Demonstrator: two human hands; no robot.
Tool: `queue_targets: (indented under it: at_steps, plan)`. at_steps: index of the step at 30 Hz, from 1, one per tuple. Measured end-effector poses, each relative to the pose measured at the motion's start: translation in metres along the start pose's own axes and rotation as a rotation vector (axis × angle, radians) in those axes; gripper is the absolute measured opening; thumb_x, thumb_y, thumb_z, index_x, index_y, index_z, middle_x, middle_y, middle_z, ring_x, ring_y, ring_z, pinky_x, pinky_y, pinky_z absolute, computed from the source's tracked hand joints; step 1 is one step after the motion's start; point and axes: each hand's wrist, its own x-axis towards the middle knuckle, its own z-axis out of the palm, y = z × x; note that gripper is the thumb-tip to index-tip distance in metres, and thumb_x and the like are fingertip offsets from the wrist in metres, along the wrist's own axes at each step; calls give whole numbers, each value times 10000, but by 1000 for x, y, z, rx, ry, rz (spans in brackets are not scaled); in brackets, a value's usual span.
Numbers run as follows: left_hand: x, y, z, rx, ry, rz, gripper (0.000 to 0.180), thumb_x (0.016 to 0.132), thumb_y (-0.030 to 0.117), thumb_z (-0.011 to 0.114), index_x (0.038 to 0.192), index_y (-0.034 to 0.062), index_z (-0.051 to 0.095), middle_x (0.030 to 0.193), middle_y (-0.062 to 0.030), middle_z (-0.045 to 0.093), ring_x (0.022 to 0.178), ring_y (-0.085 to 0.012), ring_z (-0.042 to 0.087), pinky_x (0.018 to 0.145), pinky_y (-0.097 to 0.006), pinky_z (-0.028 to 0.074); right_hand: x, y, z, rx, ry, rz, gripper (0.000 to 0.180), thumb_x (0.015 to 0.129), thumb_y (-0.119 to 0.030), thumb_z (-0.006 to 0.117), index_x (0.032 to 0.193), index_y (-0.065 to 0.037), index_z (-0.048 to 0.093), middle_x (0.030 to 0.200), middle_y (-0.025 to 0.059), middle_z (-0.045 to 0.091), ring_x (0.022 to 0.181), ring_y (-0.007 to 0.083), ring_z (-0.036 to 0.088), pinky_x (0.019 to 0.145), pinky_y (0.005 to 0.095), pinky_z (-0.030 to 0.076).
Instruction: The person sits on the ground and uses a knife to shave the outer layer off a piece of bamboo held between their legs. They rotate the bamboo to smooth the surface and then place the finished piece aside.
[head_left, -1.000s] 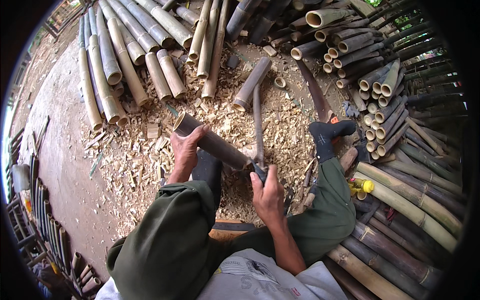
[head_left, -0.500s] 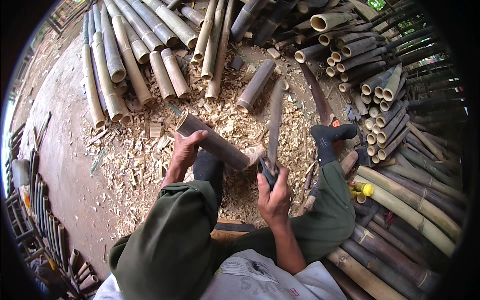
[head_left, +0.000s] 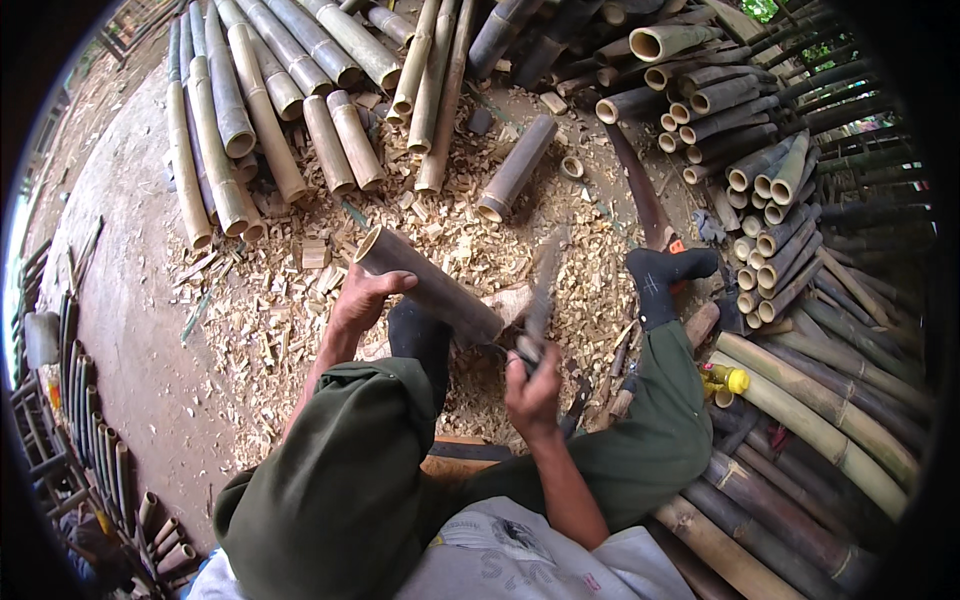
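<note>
My left hand (head_left: pixel 360 298) is closed round the upper left end of a short, dark bamboo tube (head_left: pixel 430 285), thumb along its top. The tube slants down to the right, beside my left foot (head_left: pixel 420 335). Its lower end is by a pale wooden block (head_left: pixel 512 302), partly hidden; contact cannot be made out. My right hand (head_left: pixel 533 392) grips the handle of a machete (head_left: pixel 543 285), just right of the tube's lower end. Its blade points up and away, smeared by motion.
Wood chips (head_left: pixel 270 350) cover the ground. A saw (head_left: pixel 635 185) lies beyond my right foot (head_left: pixel 662 280). Ahead lie a loose bamboo piece (head_left: pixel 517 168) and several bamboo poles (head_left: pixel 275 130). Stacked bamboo (head_left: pixel 780 240) fills the right side, with a yellow-capped bottle (head_left: pixel 725 379).
My right hand and the machete have shifted slightly left, and the blade has dropped toward the tube's lower end. The left hand keeps its hold on the tube.
</note>
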Motion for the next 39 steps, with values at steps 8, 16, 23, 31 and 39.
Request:
queue_targets:
  at_steps: [8,16,23,31,39]
  plan:
    - [-8,0,40,-231,390,108,536,739,54,908,1177,-43,615,985,-102,710,878,-186,703,818,-340,583,16,-41,-21,-90,-132,95,314,1035,-264,629,1146,-9,483,828,282,681,798,468,706,637,550,519]
    - [-5,-15,57,-15,593,32,471,747,109,936,1072,-85,656,1040,-148,713,898,-218,705,861,-353,573,-7,60,32,-307,-134,187,411,1040,-318,595,1248,4,448,888,312,699,840,542,685,702,596,534]
    - [-8,-9,33,-153,295,116,396,772,73,882,1099,-45,693,973,-120,743,876,-226,718,840,-369,579,10,-41,-28,68,-63,33,330,1030,-255,651,1199,-16,499,855,267,688,807,460,720,673,528,546]
    - [14,-2,32,-156,195,161,454,771,79,856,1154,-33,638,1038,-146,720,950,-258,706,901,-411,574,5,60,14,-182,-227,177,351,1061,-342,556,1121,-3,486,935,311,701,910,548,670,741,596,516]
    - [6,-8,18,-253,67,84,530,794,62,818,1250,44,550,1154,-139,682,1096,-289,672,993,-464,553,2,-20,-28,161,138,-192,311,1037,-214,637,1229,-1,515,845,213,708,745,400,730,654,487,561]
